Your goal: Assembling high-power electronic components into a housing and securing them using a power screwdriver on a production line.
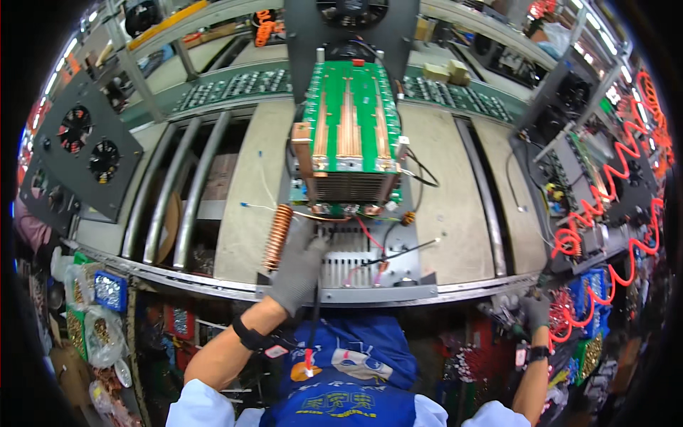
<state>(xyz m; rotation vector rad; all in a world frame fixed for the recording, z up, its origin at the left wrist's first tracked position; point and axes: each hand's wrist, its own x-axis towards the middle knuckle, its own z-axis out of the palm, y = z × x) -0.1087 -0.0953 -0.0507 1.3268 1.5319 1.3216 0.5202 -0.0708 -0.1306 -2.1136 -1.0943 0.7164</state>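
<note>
My left hand (300,265) wears a grey glove and reaches to the front of an upright unit with a green circuit board (352,117) and copper strips. Its fingers are curled by the base plate (377,293); what they grip is hidden. A black cable (315,313) hangs past the wrist to a red and white connector (309,364). Next to that hand leans a copper coil (278,237). My right hand (535,310), also gloved, is low at the right beyond the bench edge, beside grey metal parts (504,310). Its fingers are blurred.
Metal rollers (167,188) lie left of the unit. A red coiled hose (632,149) hangs at the right. Fan panels (89,146) stand at the left. Blue bins (110,290) and bags of small hardware sit below the bench edge. A dark fan housing (302,35) rises behind the unit.
</note>
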